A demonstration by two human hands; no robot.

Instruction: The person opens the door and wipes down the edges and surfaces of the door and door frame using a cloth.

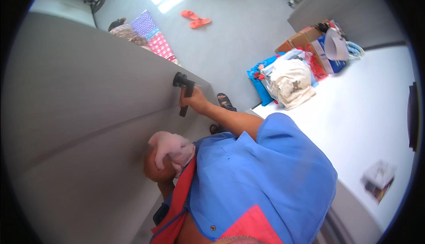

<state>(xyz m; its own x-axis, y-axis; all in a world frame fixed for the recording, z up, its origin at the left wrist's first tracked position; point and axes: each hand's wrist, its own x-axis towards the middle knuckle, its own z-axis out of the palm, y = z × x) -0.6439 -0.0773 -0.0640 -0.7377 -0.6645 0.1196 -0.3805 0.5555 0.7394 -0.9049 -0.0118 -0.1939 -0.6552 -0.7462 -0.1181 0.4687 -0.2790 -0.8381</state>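
Observation:
A black lever door handle sits on a grey door that fills the left of the view. My right hand reaches across my blue shirt and is closed around the handle's lever. Lower down, my left hand presses a crumpled pale pink cloth against the door's face, close to my chest. My sandalled foot shows just beyond the right forearm on the grey floor.
A pile of bags with a cream tote and cardboard boxes lies at the upper right. Orange slippers and patterned bedding lie on the floor beyond the door. A white surface at the right bears a small printed packet.

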